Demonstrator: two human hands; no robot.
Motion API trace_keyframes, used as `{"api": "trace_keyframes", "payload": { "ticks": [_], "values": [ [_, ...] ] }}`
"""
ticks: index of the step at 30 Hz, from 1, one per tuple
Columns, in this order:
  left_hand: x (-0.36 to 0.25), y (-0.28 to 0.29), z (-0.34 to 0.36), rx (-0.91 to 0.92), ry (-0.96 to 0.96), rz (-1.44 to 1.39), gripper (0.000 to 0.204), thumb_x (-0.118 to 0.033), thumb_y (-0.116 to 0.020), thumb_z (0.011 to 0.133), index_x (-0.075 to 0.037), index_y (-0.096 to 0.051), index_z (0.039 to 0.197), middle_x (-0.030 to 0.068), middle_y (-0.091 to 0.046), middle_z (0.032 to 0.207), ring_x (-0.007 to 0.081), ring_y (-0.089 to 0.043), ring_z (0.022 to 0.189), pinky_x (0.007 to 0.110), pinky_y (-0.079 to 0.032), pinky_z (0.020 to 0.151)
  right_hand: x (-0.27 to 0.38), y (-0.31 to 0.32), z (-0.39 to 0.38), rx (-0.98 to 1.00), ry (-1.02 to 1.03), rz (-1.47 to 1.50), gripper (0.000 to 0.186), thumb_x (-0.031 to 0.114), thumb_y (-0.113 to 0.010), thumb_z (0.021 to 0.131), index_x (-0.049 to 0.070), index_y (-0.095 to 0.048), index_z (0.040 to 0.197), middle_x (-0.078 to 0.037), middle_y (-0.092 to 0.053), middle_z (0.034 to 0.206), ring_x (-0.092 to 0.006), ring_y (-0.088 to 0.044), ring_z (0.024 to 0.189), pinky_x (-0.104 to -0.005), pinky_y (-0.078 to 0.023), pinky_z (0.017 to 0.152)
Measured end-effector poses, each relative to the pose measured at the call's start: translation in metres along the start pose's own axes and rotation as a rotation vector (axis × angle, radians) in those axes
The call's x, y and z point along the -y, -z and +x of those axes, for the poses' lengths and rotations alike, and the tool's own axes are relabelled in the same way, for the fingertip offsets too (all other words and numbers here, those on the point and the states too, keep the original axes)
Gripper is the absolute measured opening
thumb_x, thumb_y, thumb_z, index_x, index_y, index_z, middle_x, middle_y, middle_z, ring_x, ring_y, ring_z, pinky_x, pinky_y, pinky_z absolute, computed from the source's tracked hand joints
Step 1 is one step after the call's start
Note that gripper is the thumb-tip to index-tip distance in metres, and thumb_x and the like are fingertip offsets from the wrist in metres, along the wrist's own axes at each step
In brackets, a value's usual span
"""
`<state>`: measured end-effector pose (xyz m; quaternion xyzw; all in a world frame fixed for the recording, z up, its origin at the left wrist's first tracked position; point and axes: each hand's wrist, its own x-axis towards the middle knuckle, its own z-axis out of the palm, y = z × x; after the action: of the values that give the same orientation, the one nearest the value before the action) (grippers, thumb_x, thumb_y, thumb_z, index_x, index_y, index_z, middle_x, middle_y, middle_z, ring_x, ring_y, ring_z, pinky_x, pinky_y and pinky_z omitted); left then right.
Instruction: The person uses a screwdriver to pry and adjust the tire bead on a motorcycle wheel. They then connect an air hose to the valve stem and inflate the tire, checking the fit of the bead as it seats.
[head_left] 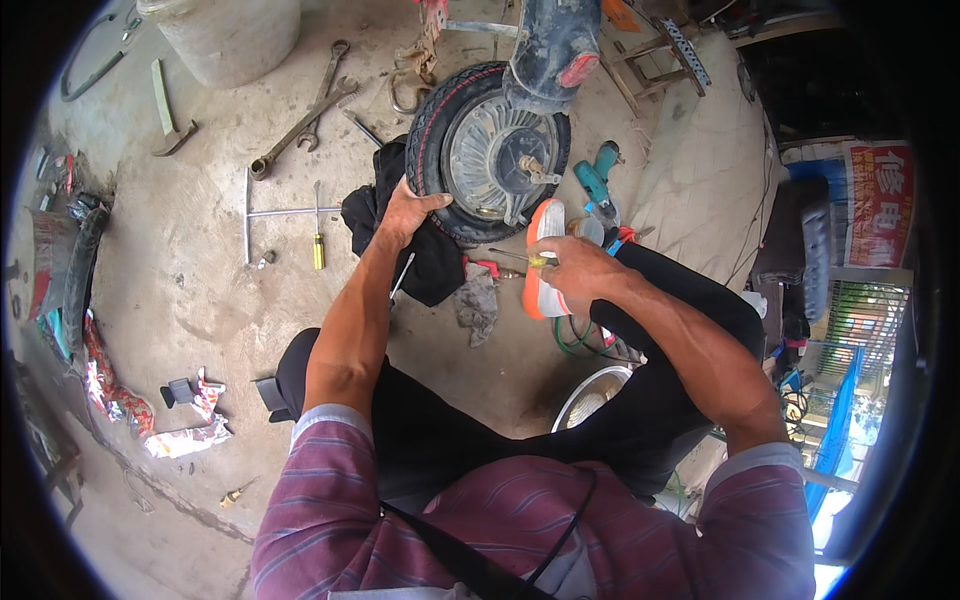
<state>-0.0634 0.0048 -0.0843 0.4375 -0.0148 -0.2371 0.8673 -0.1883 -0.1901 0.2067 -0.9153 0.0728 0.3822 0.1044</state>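
My left hand (408, 212) grips the lower left side of a black tyre (428, 135) on a grey hub-motor wheel (480, 150), with dark cloth (428, 270) behind and below it. My right hand (575, 268) is closed on a yellow-handled screwdriver (542, 259), its thin shaft pointing left below the wheel, in front of my orange-and-white shoe (545, 220). A teal power tool (593, 183) lies right of the wheel. The wheel sits under a dusty grey housing (538, 50).
Wrenches (300, 130), a hammer (170, 135), a T-wrench (247, 215) and another screwdriver (318, 245) lie on the concrete floor left. A pale bucket (230, 35) is at top left, a round metal pan (590, 395) by my right leg, wrappers (180, 440) lower left, a red sign (880, 205) right.
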Motion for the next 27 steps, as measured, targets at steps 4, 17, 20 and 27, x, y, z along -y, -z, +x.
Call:
{"api": "trace_keyframes", "payload": {
  "ticks": [4, 17, 20, 27],
  "values": [
    [0.001, -0.007, 0.002, -0.016, -0.035, -0.009, 0.074, -0.002, -0.091, 0.082, 0.0, -0.054, 0.146, 0.0113, -0.071, 0.134, 0.0234, -0.068, 0.12, 0.038, -0.052, 0.112, 0.022, 0.09, -0.06, 0.089, 0.083, -0.351, 0.048, 0.02, -0.069, 0.097, 0.007, -0.066, 0.143, -0.027, -0.073, 0.122, -0.0373, -0.073, 0.111, -0.0456, -0.055, 0.099],
    [-0.007, -0.009, -0.01, -0.02, 0.01, -0.006, 0.073, -0.009, -0.091, 0.086, 0.0, -0.053, 0.147, 0.0104, -0.069, 0.135, 0.0223, -0.066, 0.122, 0.038, -0.051, 0.112, -0.133, 0.074, 0.019, -0.135, -0.126, -0.195, 0.049, 0.035, -0.074, 0.094, -0.001, -0.072, 0.128, -0.027, -0.072, 0.125, -0.0421, -0.069, 0.118, -0.0471, -0.052, 0.103],
    [-0.005, -0.008, -0.007, -0.022, 0.008, 0.016, 0.08, -0.008, -0.094, 0.082, 0.001, -0.051, 0.149, 0.012, -0.069, 0.139, 0.0227, -0.066, 0.125, 0.038, -0.049, 0.115, -0.165, 0.064, 0.037, -0.024, -0.124, -0.1, 0.039, 0.03, -0.071, 0.1, -0.002, -0.073, 0.121, -0.017, -0.076, 0.096, -0.0308, -0.072, 0.086, -0.042, -0.055, 0.08],
    [-0.018, 0.004, -0.002, -0.036, 0.162, -0.115, 0.078, -0.015, -0.093, 0.084, 0.002, -0.052, 0.149, 0.0115, -0.068, 0.139, 0.0223, -0.066, 0.124, 0.038, -0.049, 0.115, -0.078, -0.001, 0.053, 0.139, 0.048, 0.345, 0.04, 0.035, -0.061, 0.107, 0.001, -0.071, 0.122, -0.006, -0.068, 0.084, -0.0158, -0.063, 0.077, -0.0341, -0.05, 0.072]
  ]
}}
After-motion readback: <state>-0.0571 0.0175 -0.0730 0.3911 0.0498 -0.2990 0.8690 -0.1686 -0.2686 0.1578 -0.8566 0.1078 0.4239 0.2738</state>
